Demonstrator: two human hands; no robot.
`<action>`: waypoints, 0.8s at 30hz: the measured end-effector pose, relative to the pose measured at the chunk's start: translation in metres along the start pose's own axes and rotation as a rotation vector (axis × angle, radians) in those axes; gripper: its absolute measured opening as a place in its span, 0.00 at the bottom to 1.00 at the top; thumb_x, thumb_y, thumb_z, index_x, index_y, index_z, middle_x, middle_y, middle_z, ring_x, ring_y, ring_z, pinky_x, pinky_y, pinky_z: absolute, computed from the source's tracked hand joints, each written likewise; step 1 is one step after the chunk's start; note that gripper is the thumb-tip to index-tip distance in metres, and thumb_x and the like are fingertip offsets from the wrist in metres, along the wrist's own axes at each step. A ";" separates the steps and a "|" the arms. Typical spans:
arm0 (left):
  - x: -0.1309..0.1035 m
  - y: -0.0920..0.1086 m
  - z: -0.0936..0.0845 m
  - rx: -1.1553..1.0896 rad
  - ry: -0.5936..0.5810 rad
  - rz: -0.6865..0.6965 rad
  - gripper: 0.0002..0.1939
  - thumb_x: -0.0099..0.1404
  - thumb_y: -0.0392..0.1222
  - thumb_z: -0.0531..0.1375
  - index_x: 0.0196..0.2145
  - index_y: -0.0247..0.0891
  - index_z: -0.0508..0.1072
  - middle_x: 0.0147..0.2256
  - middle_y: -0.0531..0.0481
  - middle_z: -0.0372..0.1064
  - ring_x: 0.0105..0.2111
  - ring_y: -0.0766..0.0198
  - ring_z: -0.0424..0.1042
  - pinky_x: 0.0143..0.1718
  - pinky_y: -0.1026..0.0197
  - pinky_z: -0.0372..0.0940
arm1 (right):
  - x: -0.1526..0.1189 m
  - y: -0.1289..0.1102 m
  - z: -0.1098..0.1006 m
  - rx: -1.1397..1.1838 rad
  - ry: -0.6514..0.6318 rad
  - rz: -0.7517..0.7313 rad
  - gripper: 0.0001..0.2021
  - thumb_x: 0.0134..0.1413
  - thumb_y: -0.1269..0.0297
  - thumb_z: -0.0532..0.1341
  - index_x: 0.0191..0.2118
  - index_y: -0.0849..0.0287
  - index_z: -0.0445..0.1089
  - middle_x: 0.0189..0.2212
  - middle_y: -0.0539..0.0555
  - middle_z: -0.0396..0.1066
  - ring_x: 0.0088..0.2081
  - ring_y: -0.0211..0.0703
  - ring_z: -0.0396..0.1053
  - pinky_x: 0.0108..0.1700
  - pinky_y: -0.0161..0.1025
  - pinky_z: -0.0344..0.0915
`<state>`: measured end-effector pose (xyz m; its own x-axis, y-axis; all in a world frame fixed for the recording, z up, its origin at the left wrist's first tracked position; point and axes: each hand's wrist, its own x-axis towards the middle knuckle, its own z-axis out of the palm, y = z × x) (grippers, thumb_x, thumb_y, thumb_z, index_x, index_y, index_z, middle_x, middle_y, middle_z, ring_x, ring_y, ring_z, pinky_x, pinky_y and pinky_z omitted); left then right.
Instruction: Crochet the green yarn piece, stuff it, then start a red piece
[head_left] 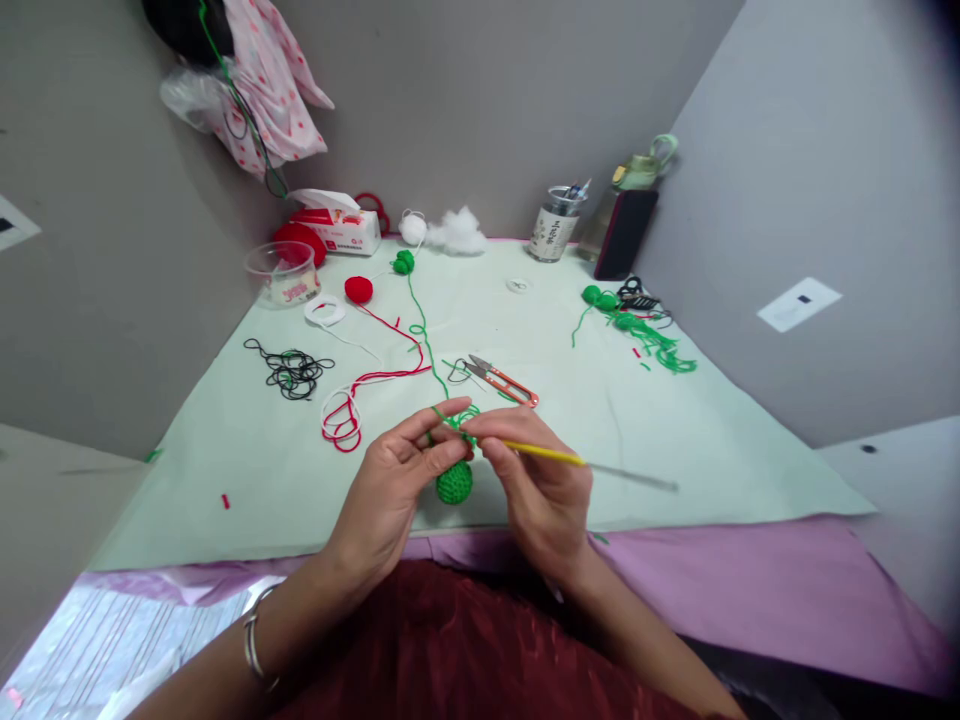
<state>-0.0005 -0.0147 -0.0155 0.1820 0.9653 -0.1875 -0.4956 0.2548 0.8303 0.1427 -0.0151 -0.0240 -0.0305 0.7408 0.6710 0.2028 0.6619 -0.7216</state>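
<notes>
My left hand [401, 475] pinches a green crochet piece, with a round crocheted ball [454, 483] hanging below the fingers and loose green loops above. Green yarn [421, 325] runs over the left fingers and back to a small green yarn ball [403, 262]. In my right hand [544, 480] is a crochet hook [544, 453] with a yellow grip, its metal shaft sticking out to the right. The hook's tip meets the green work between both hands; the exact stitch is hidden by the fingers. Orange-handled thread snips [504, 382] lie just beyond the hands.
Red yarn [386, 375] and a tangle of black cord [289, 370] lie at left. Behind them stand a clear tub [285, 275] and a tissue box [345, 232]. White stuffing [459, 232], a pen cup [556, 225], a phone [626, 235] and green crocheted pieces [637, 325] are farther back.
</notes>
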 end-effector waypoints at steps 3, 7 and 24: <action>0.002 0.001 -0.001 -0.075 -0.019 -0.069 0.23 0.58 0.40 0.73 0.52 0.45 0.80 0.32 0.53 0.74 0.34 0.70 0.70 0.40 0.69 0.65 | -0.005 0.001 -0.002 -0.265 -0.041 -0.216 0.16 0.62 0.76 0.62 0.53 0.54 0.77 0.46 0.59 0.77 0.46 0.46 0.75 0.45 0.43 0.73; 0.004 0.007 -0.005 -0.135 -0.102 -0.208 0.19 0.60 0.40 0.71 0.50 0.41 0.81 0.34 0.51 0.75 0.35 0.69 0.72 0.41 0.68 0.66 | -0.002 0.003 -0.010 -0.046 0.075 -0.021 0.12 0.65 0.74 0.60 0.47 0.53 0.78 0.37 0.54 0.77 0.38 0.42 0.75 0.40 0.42 0.73; 0.014 0.050 -0.017 -0.117 -0.058 0.056 0.10 0.57 0.43 0.73 0.32 0.38 0.78 0.31 0.52 0.76 0.38 0.65 0.76 0.45 0.64 0.70 | 0.061 0.037 -0.048 -0.686 -0.549 0.150 0.15 0.66 0.67 0.60 0.56 0.58 0.69 0.48 0.61 0.73 0.47 0.50 0.72 0.46 0.46 0.70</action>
<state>-0.0371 0.0127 0.0146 0.1984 0.9740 -0.1097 -0.6016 0.2094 0.7709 0.1951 0.0492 -0.0015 -0.3855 0.8809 0.2746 0.7785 0.4703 -0.4157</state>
